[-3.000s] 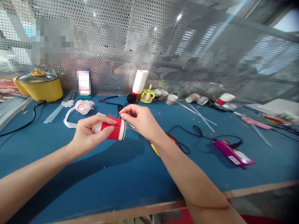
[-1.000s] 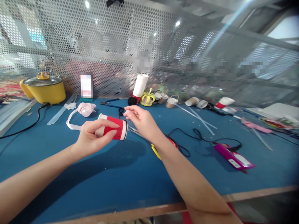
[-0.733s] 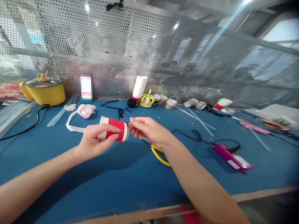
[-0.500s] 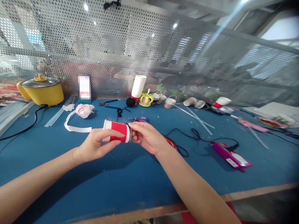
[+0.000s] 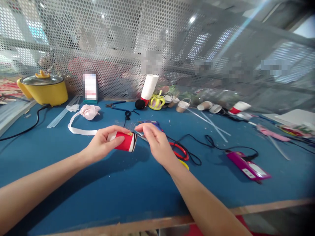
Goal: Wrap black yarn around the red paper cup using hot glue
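The red paper cup [image 5: 123, 142] lies sideways in the left hand [image 5: 104, 146], gripped above the blue table [image 5: 123, 193]; the right hand [image 5: 154, 142], fingers pinched together, has drawn slightly off its rim, so the rim work looks paused

blue work table [image 5: 103, 183]: yellow pot [image 5: 43, 91] far left, white ribbon [image 5: 78, 126], black cable [image 5: 211, 142], purple device [image 5: 247, 165], paper cups [image 5: 209, 106] along back edge.
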The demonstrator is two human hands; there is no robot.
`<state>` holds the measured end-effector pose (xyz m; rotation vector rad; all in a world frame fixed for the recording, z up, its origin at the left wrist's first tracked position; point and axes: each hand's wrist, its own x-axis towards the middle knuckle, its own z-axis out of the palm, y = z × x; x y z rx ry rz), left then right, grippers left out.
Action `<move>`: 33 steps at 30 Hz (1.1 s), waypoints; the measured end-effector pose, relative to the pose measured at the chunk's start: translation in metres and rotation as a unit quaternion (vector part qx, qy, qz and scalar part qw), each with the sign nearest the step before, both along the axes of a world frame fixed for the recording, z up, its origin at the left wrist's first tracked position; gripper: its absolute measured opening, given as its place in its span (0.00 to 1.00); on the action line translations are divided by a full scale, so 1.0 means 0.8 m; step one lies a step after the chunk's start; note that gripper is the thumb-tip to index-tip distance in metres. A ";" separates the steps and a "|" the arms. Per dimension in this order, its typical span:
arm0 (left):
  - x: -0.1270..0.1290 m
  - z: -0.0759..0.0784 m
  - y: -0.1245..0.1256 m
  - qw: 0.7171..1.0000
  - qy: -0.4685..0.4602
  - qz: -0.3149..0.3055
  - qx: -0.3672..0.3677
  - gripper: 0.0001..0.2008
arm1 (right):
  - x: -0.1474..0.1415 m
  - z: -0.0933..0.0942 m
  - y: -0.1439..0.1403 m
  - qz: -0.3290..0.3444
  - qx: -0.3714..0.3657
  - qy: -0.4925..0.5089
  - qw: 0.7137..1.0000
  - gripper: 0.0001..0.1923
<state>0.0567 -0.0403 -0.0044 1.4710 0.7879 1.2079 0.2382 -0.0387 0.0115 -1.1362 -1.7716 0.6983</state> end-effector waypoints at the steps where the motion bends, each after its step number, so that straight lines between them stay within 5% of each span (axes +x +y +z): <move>1: 0.000 0.000 -0.001 1.000 0.004 -0.005 0.008 0.08 | -0.001 -0.001 -0.001 0.018 0.014 -0.006 1.000 0.16; 8: -0.002 -0.002 -0.001 0.998 0.037 -0.011 0.049 0.08 | -0.006 -0.003 -0.009 0.108 0.009 0.009 0.994 0.20; 15: 0.000 -0.003 -0.004 0.997 0.042 -0.015 0.058 0.09 | 0.000 -0.007 -0.001 0.030 0.001 -0.011 1.000 0.20; 24: 0.001 -0.011 -0.004 0.997 0.063 -0.020 0.026 0.10 | -0.009 -0.007 -0.011 0.173 -0.047 0.074 0.981 0.21; 26: 0.001 -0.009 -0.004 0.997 0.070 -0.015 0.020 0.10 | -0.003 -0.004 0.001 0.131 -0.037 0.062 0.989 0.20; 29: 0.000 -0.004 -0.004 0.997 0.073 0.001 0.025 0.10 | 0.024 0.003 0.038 -0.021 -0.027 -0.023 0.999 0.18; 31: -0.001 -0.001 -0.004 0.997 0.071 0.009 0.028 0.10 | 0.049 0.005 0.067 -0.181 -0.033 -0.191 0.964 0.13; 33: -0.002 0.000 -0.003 0.997 0.073 0.014 0.023 0.10 | 0.073 0.001 0.092 -0.229 -0.067 -0.246 0.940 0.05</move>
